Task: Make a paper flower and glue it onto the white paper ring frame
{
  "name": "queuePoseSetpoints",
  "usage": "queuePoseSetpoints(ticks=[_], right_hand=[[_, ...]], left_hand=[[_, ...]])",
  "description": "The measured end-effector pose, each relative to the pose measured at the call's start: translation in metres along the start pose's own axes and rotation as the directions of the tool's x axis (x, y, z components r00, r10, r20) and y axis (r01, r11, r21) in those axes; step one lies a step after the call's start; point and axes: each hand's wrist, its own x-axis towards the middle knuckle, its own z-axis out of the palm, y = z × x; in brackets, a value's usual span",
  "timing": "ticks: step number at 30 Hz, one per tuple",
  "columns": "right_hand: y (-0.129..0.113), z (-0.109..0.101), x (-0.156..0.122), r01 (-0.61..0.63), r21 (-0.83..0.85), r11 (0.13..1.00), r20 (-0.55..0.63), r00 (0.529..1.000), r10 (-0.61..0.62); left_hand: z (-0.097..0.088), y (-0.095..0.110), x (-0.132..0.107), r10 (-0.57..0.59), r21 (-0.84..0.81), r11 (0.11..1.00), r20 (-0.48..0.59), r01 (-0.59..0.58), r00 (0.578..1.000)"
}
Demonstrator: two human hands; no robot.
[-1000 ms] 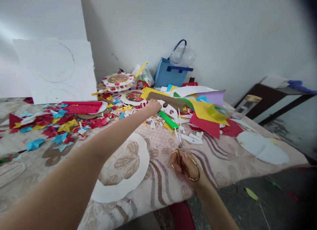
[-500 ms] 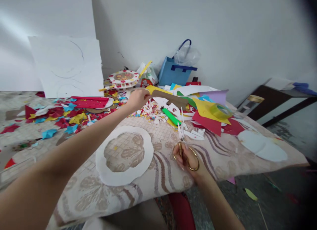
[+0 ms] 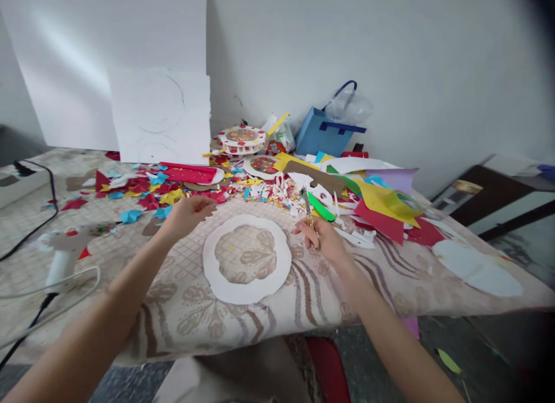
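- One white paper ring (image 3: 247, 293) lies flat on the patterned cloth (image 3: 321, 293), untouched.
- Ten o'clock from it: left hand (image 3: 188, 215), fingers bent; I cannot tell whether they pinch anything.
- Two o'clock: right hand (image 3: 323, 235), fingers wrapped around scissors (image 3: 308, 209).
- Step in hand seems a pause, scissors ready; any trimming would call for steadying the ring.

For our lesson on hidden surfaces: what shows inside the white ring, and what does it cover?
Inside the white ring, patterned tablecloth shows, with a tiny yellow scrap. Whatever lies directly beneath the ring's band cannot be seen.
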Motion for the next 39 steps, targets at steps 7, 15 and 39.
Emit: queuePoseSetpoints(ticks=[7, 15, 39], right_hand=[[0.01, 0.015, 0.022, -0.015, -0.014, 1.0, -0.103, 0.995, 0.014], [0.017, 0.013, 0.007, -0.001, -0.155, 0.988, -0.032, 0.999, -0.004], [0.015, 0.016, 0.009, -0.094, 0.256, 0.962, 0.048, 0.995, 0.085]], left_hand=[[-0.01, -0.015, -0.014, -0.117, -0.019, 0.993, 0.082, 0.119, 0.99], [-0.003, -0.024, -0.019, -0.11, 0.111, 0.989, 0.135, 0.095, 0.985], [0.014, -0.005, -0.026, -0.091, -0.417, 0.895, 0.174, 0.157, 0.981]])
